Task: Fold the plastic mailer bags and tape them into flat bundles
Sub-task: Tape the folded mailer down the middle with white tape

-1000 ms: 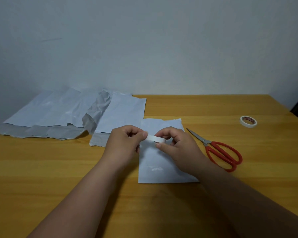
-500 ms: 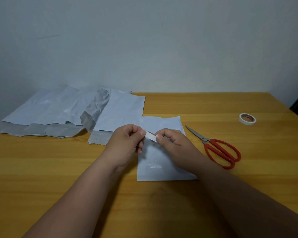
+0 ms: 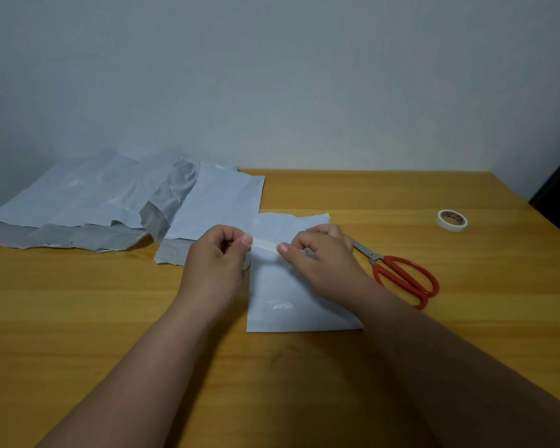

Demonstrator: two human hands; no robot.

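A folded white mailer bag (image 3: 282,295) lies flat on the wooden table (image 3: 78,318) in front of me. Just above its upper part, a short strip of white tape (image 3: 265,244) stretches between my two hands. My left hand (image 3: 217,257) pinches the strip's left end with thumb and forefinger. My right hand (image 3: 320,253) pinches the right end, its other fingers curled over the bag. Unfolded white and grey mailer bags (image 3: 110,205) lie spread at the back left.
Red-handled scissors (image 3: 401,276) lie just right of the folded bag, blades pointing toward my right hand. A roll of white tape (image 3: 452,220) sits further back right. A wall stands behind the table; a dark object shows at the right edge.
The tape strip tilted with my hands close together half a second ago. Now my hands have drawn apart and the strip lies level and stretched, lower over the bag.
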